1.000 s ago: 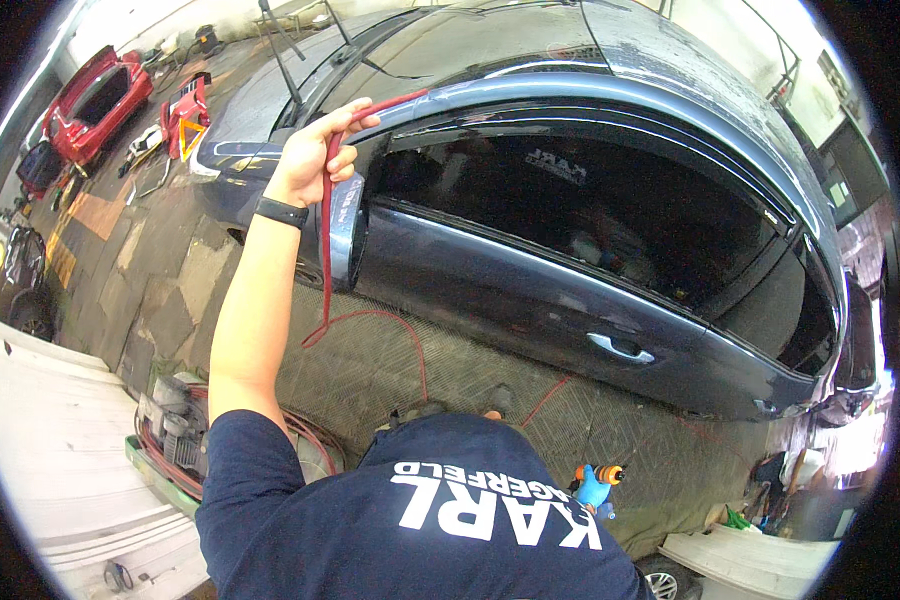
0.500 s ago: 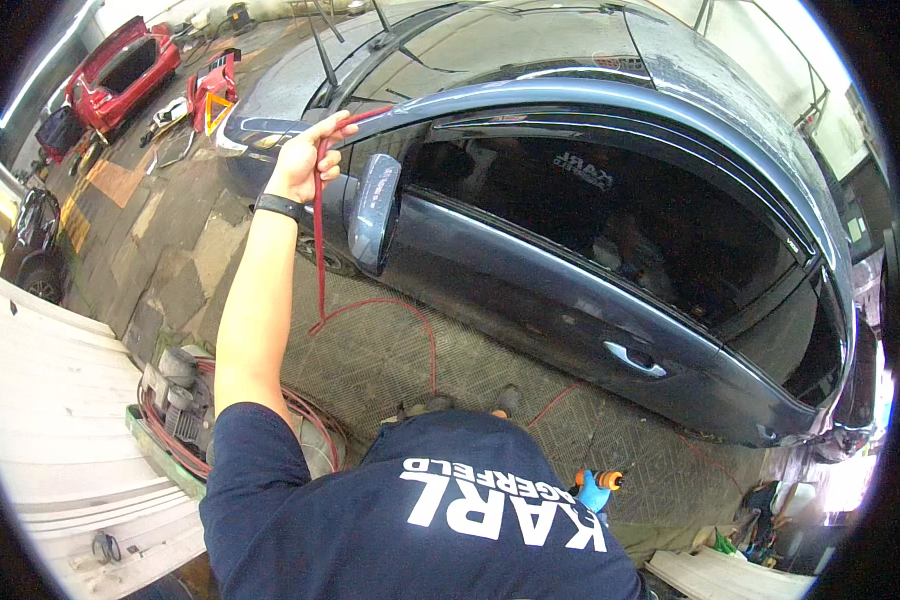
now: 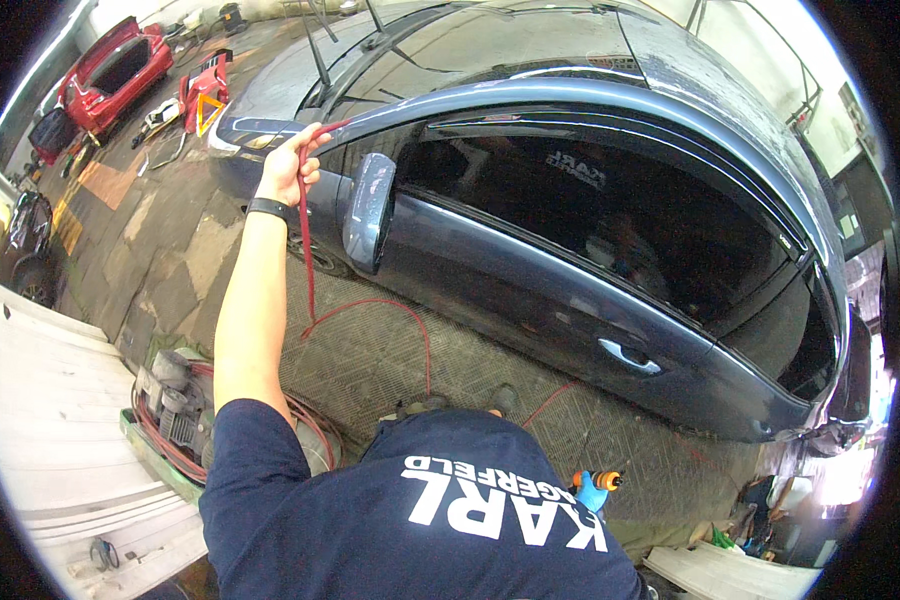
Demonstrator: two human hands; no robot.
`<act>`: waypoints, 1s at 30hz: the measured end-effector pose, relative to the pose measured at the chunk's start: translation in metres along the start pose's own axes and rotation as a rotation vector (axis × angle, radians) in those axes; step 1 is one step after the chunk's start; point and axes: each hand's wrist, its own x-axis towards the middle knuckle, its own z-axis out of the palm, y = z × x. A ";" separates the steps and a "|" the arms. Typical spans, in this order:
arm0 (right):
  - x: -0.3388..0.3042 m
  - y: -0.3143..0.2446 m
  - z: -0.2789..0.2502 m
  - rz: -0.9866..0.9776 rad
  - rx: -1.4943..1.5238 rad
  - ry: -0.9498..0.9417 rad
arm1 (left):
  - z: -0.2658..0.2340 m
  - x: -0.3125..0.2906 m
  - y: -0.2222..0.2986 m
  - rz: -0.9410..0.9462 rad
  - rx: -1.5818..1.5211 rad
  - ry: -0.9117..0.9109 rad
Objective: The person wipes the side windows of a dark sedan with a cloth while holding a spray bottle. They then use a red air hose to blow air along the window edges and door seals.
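My bare left hand [image 3: 292,168], with a dark band at the wrist, is raised beside the front of a dark blue car [image 3: 510,290]. Its fingers are closed around a long, thin red strip [image 3: 308,255]. A short end of the strip points toward the windshield pillar, just above the side mirror [image 3: 370,212]. The rest hangs down to the floor, where a thin red line loops toward my feet. Low at the right, my right hand [image 3: 591,491] wears a blue glove and grips an orange-and-black hand tool [image 3: 603,480]; my shoulder partly hides this hand.
A compressor-like machine [image 3: 175,405] with coiled red hose stands at the left, by a white slatted panel [image 3: 40,400]. Farther off are a red car body [image 3: 115,75], an orange warning triangle [image 3: 208,113] and loose car parts. Patterned matting [image 3: 360,350] covers the floor beside the car.
My left hand has moved slightly left, and the strip's short end has drawn back from the windshield pillar. The view has shifted a little. My right hand keeps its grip on the tool.
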 end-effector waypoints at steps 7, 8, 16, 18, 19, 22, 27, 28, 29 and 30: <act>-0.017 -0.027 0.000 -0.066 -0.115 0.037 | 0.085 -0.053 0.000 -0.066 0.065 -0.276; -0.015 -0.024 -0.001 -0.067 -0.127 0.036 | 0.093 -0.056 0.000 -0.073 0.068 -0.292; -0.019 -0.007 0.009 -0.012 -0.176 0.006 | 0.111 -0.057 -0.007 -0.083 0.092 -0.327; -0.026 -0.003 0.012 -0.003 -0.173 0.009 | 0.108 -0.054 -0.006 -0.087 0.112 -0.312; -0.025 0.003 0.009 0.002 -0.152 0.020 | 0.106 -0.054 -0.005 -0.087 0.114 -0.318; -0.032 0.019 0.004 0.023 -0.082 0.087 | 0.103 -0.051 -0.007 -0.086 0.066 -0.315; -0.044 0.006 0.007 0.044 -0.183 0.100 | 0.100 -0.056 -0.005 -0.085 0.116 -0.284; -0.048 0.001 0.008 0.067 -0.206 0.124 | 0.102 -0.056 -0.006 -0.081 0.120 -0.292; -0.046 -0.004 0.008 0.087 -0.273 0.085 | 0.102 -0.057 -0.006 -0.077 0.123 -0.292; -0.046 -0.007 0.012 0.077 -0.263 0.089 | 0.103 -0.057 -0.005 -0.078 0.122 -0.295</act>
